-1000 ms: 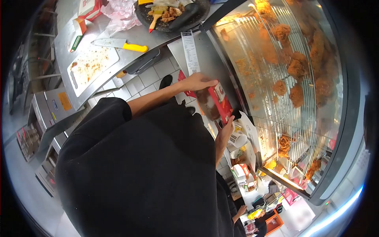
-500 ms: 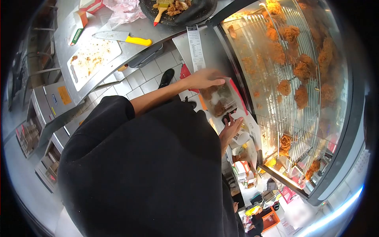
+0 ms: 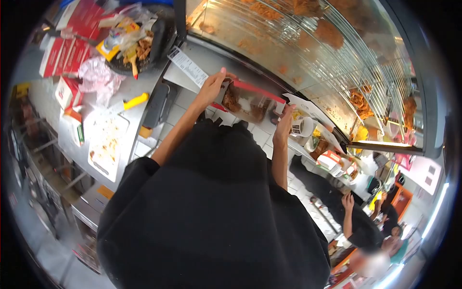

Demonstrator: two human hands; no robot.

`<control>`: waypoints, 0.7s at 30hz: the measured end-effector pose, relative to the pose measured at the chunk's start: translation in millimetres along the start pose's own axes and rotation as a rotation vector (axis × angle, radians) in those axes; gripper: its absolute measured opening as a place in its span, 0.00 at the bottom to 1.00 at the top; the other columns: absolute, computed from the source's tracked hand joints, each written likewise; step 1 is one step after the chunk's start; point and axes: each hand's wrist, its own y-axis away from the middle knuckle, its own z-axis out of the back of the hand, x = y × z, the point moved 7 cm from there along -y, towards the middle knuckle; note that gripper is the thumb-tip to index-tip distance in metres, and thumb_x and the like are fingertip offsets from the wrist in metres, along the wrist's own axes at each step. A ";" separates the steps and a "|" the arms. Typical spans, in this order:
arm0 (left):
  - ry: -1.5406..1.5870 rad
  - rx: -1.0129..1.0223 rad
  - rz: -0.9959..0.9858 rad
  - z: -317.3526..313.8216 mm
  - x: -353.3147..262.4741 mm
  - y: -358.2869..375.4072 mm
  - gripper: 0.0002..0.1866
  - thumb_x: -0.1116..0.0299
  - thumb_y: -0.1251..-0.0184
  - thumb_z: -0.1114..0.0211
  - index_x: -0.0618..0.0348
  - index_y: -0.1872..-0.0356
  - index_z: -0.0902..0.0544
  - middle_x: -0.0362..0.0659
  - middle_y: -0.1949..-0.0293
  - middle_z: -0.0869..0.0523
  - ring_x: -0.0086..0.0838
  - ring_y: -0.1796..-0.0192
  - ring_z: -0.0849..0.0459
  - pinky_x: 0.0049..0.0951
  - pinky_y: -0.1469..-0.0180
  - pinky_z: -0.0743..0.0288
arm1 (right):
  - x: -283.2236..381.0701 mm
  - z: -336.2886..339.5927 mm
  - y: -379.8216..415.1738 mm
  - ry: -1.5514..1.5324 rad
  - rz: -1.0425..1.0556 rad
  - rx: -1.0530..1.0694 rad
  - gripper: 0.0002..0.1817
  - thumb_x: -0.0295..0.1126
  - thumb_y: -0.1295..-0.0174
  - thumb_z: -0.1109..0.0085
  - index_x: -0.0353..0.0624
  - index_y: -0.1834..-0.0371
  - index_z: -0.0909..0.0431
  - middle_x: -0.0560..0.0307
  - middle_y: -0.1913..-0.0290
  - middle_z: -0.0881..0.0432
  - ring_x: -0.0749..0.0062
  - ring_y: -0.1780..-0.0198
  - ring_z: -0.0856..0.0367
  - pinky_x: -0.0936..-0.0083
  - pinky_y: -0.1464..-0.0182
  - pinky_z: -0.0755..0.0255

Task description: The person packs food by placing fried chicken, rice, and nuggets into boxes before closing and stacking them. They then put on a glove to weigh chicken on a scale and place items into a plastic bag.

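In front of my black shirt is a see-through food pack (image 3: pixel 246 105) with a red edge and brown food pieces inside. My left hand (image 3: pixel 213 88) closes on its left end. My right hand (image 3: pixel 285 121) grips the right end, beside a small dark item I cannot make out. A printed receipt (image 3: pixel 187 66) lies on the metal ledge just beyond my left hand. Near my right hand is a white paper cup (image 3: pixel 304 126) lying tilted.
A glass heated cabinet (image 3: pixel 269 43) with fried chicken on racks spans the far side. At left, a counter holds a white cutting board (image 3: pixel 113 130), a yellow-handled knife (image 3: pixel 136 101), a black pan (image 3: pixel 163 48) and red-white boxes (image 3: pixel 64 57). Another person (image 3: pixel 353 219) stands at right.
My view has turned, so the cabinet now sits across the top. The pack is now held lengthwise between both hands. Another person's arm and body have come into view at right.
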 end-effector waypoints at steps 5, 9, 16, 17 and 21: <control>-0.139 0.015 -0.016 0.1 3.8 1.6 0.24 0.51 0.21 0.50 0.64 0.55 0.17 0.40 0.58 0.15 0.23 0.51 0.21 0.25 0.44 0.30 | 7.8 -10.6 12.6 -0.072 -0.022 0.022 0.44 0.69 0.30 0.72 0.40 0.31 0.31 0.50 0.36 0.24 0.60 0.39 0.25 0.65 0.41 0.31; -0.234 0.087 -0.015 7.2 58.0 -4.7 0.14 0.66 0.28 0.39 0.63 0.48 0.22 0.47 0.50 0.17 0.28 0.49 0.20 0.26 0.45 0.28 | -16.7 -17.1 2.5 -0.115 -0.078 0.079 0.40 0.62 0.28 0.58 0.33 0.32 0.33 0.45 0.35 0.27 0.62 0.37 0.26 0.68 0.37 0.32; -0.304 0.022 0.094 6.6 56.6 -0.7 0.27 0.54 0.31 0.38 0.66 0.40 0.23 0.55 0.47 0.16 0.39 0.46 0.17 0.34 0.42 0.26 | -36.7 -11.2 -12.2 0.146 -0.080 0.124 0.32 0.52 0.35 0.38 0.31 0.43 0.23 0.52 0.50 0.18 0.73 0.50 0.21 0.76 0.50 0.25; -0.349 -0.017 0.119 12.4 50.1 -2.0 0.29 0.49 0.33 0.38 0.66 0.44 0.19 0.56 0.50 0.14 0.42 0.49 0.15 0.34 0.44 0.24 | -32.5 -7.6 -10.4 0.148 -0.188 0.108 0.32 0.55 0.36 0.38 0.33 0.46 0.20 0.54 0.52 0.17 0.75 0.52 0.20 0.77 0.55 0.23; -0.388 0.002 0.215 12.3 10.0 4.5 0.29 0.43 0.33 0.39 0.60 0.45 0.17 0.52 0.49 0.13 0.41 0.48 0.14 0.32 0.44 0.24 | -16.0 -5.7 -5.8 0.196 -0.206 0.148 0.34 0.58 0.37 0.39 0.34 0.47 0.19 0.57 0.56 0.17 0.76 0.56 0.20 0.79 0.62 0.23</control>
